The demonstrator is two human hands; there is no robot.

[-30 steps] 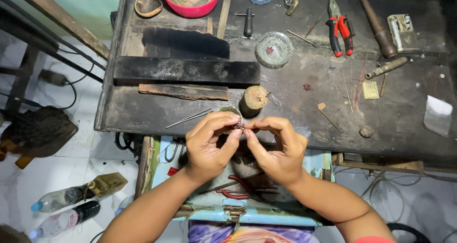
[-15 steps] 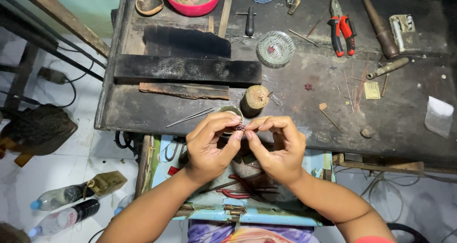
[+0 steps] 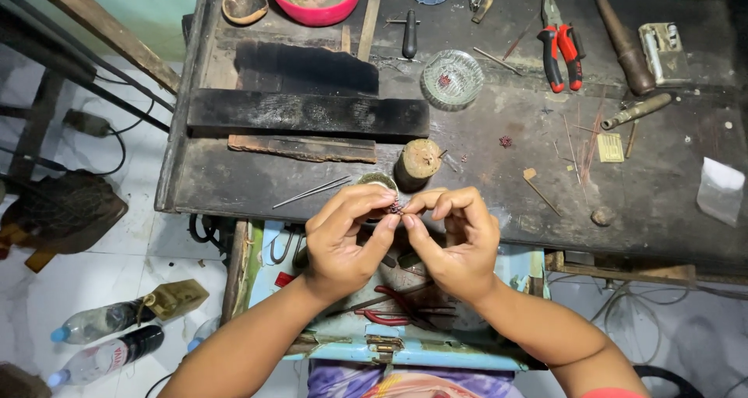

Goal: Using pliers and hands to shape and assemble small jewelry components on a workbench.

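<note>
my left hand [image 3: 343, 238] and right hand [image 3: 460, 238] pinch the tiny red beaded piece [image 3: 396, 207] between fingertips, just above the workbench [image 3: 234, 180] edge near the wooden stump [image 3: 419, 161], so i'd keep pressure light and both wrists steady.

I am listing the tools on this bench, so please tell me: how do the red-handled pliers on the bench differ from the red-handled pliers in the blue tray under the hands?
The red-handled pliers on the bench lie in full view at the far side, away from both hands. The red-handled pliers in the blue tray lie low and near, partly hidden by the left hand and right hand. The bench pair looks thicker; the tray pair looks slimmer. Both have red handles and lie unheld.
</note>
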